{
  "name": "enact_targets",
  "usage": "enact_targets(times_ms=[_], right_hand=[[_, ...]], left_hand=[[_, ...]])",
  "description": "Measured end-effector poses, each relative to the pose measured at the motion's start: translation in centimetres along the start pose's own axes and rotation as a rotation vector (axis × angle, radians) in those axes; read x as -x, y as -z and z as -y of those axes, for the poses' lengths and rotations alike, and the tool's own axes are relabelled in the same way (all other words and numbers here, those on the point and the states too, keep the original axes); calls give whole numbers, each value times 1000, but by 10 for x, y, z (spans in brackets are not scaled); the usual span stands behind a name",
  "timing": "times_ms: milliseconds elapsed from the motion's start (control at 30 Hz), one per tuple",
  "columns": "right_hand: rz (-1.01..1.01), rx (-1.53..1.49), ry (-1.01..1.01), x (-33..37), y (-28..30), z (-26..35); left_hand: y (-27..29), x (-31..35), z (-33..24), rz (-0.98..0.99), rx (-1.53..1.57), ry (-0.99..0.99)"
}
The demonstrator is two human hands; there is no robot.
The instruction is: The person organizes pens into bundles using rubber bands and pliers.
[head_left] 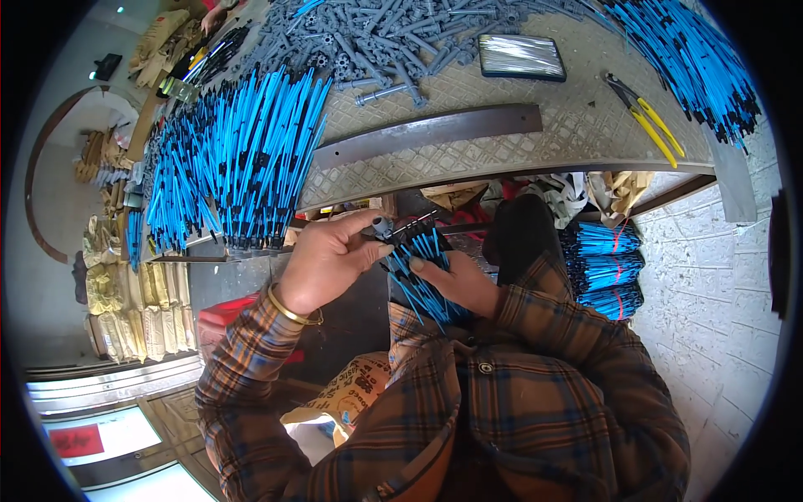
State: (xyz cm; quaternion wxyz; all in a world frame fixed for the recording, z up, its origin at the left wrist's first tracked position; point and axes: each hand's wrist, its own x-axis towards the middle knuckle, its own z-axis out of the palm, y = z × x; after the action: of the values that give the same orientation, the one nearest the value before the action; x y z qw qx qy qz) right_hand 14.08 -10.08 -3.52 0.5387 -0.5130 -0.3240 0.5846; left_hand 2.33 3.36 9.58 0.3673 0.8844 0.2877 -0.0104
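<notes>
In front of my chest, my right hand (462,283) is closed around a bunch of thin blue sticks (422,289); their black ends point up and away from me. My left hand (335,255) is pinched at the far end of this bunch, thumb and forefinger around a small grey plastic fitting (382,227). Beside the fitting, a thin shiny rod (416,220) slants across the black ends. Whether the fitting touches a stick is hidden by my fingers. Both hands are held below the bench's near edge.
On the bench (577,134) lie a pile of grey plastic parts (360,42), blue stick heaps at left (263,159) and right (690,63), a tray of metal pins (522,57), a metal strip (435,134) and yellow-handled pliers (648,121). Tied blue bundles (606,269) stand lower right.
</notes>
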Motion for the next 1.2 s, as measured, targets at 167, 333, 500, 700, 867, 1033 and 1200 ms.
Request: enact_targets(times_ms=[167,333,500,700,867,1033,1200], right_hand=[[-19,83,53,-2,-5,-6],[-217,274,305,7,-7,-9],[32,385,430,-10,15,-6],[303,214,440,-23,24,4],[222,314,425,-17,18,7],[116,494,332,-2,11,16],[308,535,314,-11,32,34]], left_hand=[[-28,-2,10,-166,393,0],[-28,-2,13,-182,523,22],[-19,-5,24,-101,604,-26],[-11,-5,30,8,635,-104],[-13,-1,21,-44,535,-101],[-13,6,3,-86,410,4],[-1,-9,9,43,524,-189]])
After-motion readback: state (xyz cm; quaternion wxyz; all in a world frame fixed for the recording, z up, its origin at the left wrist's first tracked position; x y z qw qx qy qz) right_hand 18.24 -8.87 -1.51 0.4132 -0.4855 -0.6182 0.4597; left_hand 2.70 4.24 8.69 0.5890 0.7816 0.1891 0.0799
